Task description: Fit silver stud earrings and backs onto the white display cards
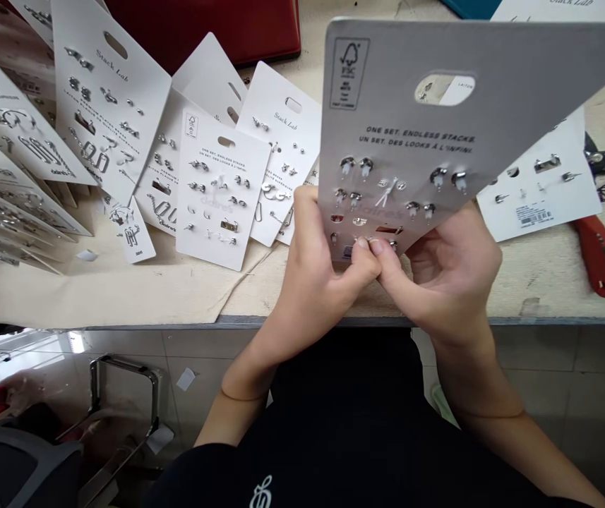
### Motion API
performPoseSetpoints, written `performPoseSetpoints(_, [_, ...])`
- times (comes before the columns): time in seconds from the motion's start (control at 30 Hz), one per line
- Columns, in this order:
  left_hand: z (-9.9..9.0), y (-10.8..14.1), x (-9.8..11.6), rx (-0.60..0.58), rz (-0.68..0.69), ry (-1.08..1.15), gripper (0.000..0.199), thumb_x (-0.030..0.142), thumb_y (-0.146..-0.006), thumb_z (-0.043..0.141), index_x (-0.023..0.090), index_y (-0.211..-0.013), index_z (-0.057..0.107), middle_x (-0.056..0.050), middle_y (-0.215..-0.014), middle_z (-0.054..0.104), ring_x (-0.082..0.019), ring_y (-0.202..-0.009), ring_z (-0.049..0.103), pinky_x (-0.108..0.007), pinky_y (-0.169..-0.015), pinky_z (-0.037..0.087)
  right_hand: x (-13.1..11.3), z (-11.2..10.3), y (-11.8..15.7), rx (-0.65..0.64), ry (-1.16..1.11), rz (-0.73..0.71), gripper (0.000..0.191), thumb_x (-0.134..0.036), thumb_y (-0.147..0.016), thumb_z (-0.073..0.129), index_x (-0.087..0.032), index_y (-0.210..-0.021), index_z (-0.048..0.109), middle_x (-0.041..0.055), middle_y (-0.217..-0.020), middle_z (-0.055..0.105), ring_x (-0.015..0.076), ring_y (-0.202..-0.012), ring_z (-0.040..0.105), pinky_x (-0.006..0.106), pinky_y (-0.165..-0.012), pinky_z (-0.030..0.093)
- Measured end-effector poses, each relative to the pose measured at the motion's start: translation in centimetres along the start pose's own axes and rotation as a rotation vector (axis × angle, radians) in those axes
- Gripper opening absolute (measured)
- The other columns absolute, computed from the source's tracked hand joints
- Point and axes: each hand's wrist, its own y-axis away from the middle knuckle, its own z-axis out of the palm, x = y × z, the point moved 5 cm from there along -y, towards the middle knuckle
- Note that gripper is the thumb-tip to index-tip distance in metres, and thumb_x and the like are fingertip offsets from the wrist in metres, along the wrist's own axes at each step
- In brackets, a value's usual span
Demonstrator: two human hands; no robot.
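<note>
A large white earring card (402, 141) is raised upright over the table edge, its printed back with clear-backed metal studs facing me. My left hand (323, 261) grips the card's lower left side, fingers behind it and thumb in front. On the lower right, my right hand (440, 268) holds the same card, its fingers mostly hidden behind. Both thumb tips meet at the card's bottom, near the lowest row of studs. Whatever small part lies between the thumbs is too small to make out.
More earring cards (222, 197) lie left of my hands, with a standing row (10, 183) at far left. Another card (540, 176) and red-handled pliers (601, 257) are at right. A dark red case (217, 28) sits behind. The table's front edge (243, 322) runs below my hands.
</note>
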Motion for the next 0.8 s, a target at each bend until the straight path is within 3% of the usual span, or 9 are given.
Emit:
performPoseSetpoints(0.1, [-0.04, -0.01, -0.01, 0.021, 0.004, 0.026, 0.030, 0.015, -0.092, 0.056, 0.025, -0.109, 0.034, -0.003, -0.105, 0.047, -0.016, -0.102, 0.056, -0.034, -0.094, 0.054, 0.20, -0.03, 0.05, -0.001, 0.009, 0.063, 0.025, -0.010, -0.080, 0.064, -0.024, -0.101, 0.062, -0.0021, -0.072, 0.057, 0.0158, -0.073, 0.062, 0.027, -0.054, 0.051])
performPoseSetpoints(0.2, [0.01, -0.02, -0.08, 0.020, 0.001, 0.065, 0.032, 0.013, -0.090, 0.058, 0.025, -0.109, 0.035, -0.002, -0.108, 0.047, -0.016, -0.107, 0.055, -0.033, -0.099, 0.052, 0.21, -0.09, -0.03, 0.000, 0.001, 0.112, 0.016, -0.011, -0.080, 0.064, -0.023, -0.091, 0.062, -0.0003, -0.074, 0.057, 0.0182, -0.082, 0.064, 0.028, -0.056, 0.053])
performPoseSetpoints(0.43, [0.14, -0.04, -0.34, -0.030, 0.012, 0.088, 0.031, 0.017, -0.093, 0.058, 0.026, -0.113, 0.036, -0.004, -0.113, 0.049, -0.019, -0.116, 0.055, -0.035, -0.104, 0.051, 0.31, -0.18, -0.03, 0.006, -0.091, 0.206, 0.020, -0.007, -0.078, 0.066, -0.022, -0.091, 0.064, -0.0014, -0.077, 0.059, 0.0149, -0.078, 0.061, 0.025, -0.058, 0.052])
performPoseSetpoints(0.53, [0.11, -0.10, -0.33, -0.041, 0.021, 0.096, 0.028, 0.019, -0.094, 0.058, 0.025, -0.113, 0.037, -0.003, -0.110, 0.049, -0.018, -0.112, 0.056, -0.033, -0.100, 0.053, 0.35, -0.19, 0.01, 0.018, -0.120, 0.238, 0.019, -0.006, -0.077, 0.066, -0.022, -0.088, 0.064, -0.0013, -0.077, 0.059, 0.0148, -0.079, 0.062, 0.026, -0.063, 0.055])
performPoseSetpoints(0.67, [0.20, -0.21, -0.11, -0.046, 0.048, 0.090, 0.029, 0.022, -0.095, 0.059, 0.025, -0.116, 0.040, -0.002, -0.105, 0.051, -0.015, -0.104, 0.059, -0.030, -0.095, 0.053, 0.10, -0.21, -0.30, 0.021, -0.184, 0.229, 0.021, -0.006, -0.081, 0.064, -0.023, -0.094, 0.064, -0.0012, -0.082, 0.063, 0.0134, -0.079, 0.063, 0.024, -0.064, 0.057])
performPoseSetpoints(0.8, [0.20, -0.20, -0.03, -0.025, 0.046, 0.086, 0.034, 0.028, -0.096, 0.060, 0.025, -0.122, 0.038, -0.004, -0.112, 0.052, -0.017, -0.110, 0.059, -0.031, -0.098, 0.053, 0.04, -0.17, -0.71, -0.016, -0.207, 0.221, 0.021, -0.011, -0.084, 0.064, -0.023, -0.101, 0.062, -0.0006, -0.088, 0.062, 0.0130, -0.080, 0.064, 0.024, -0.066, 0.058])
